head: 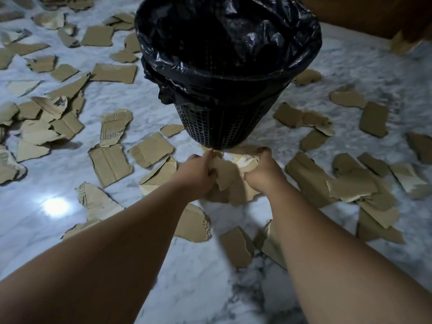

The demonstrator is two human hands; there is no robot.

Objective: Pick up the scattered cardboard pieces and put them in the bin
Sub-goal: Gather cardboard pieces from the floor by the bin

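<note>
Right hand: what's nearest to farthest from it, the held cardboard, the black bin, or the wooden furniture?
1. The held cardboard, gripped by the right hand.
2. The black bin, just ahead.
3. The wooden furniture, far right corner.

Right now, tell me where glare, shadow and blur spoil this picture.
Head view: bright glare whitens the marble floor at lower left; the bin liner is dark inside; cardboard pieces by the right forearm are blurred; far corners look soft.

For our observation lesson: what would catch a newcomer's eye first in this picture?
The mesh bin with its black liner stands at top centre. Torn cardboard pieces litter the marble floor all round it. Just before the bin, left hand and right hand grip gathered scraps.
</note>
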